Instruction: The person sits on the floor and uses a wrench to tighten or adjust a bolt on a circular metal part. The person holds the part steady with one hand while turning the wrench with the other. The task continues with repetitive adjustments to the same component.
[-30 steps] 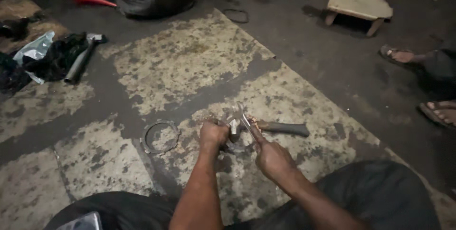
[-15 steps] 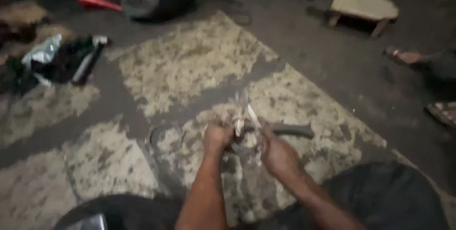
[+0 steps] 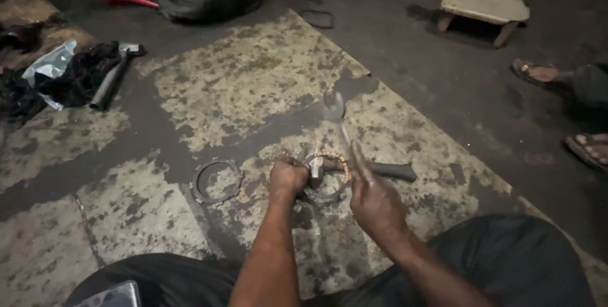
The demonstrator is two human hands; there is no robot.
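My left hand [image 3: 288, 177] grips the ring part [image 3: 327, 174] tight; my right hand [image 3: 373, 202], pinching a spoon [image 3: 339, 120] over it, risks slipping.

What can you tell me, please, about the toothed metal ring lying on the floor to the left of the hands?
The toothed ring is a thin, flat, dark grey metal disc with a wide open centre and small notches round its outer edge. It looks worn and dull. It lies flat on the patchy floor covering, just left of the left hand, apart from it. Nothing touches it.
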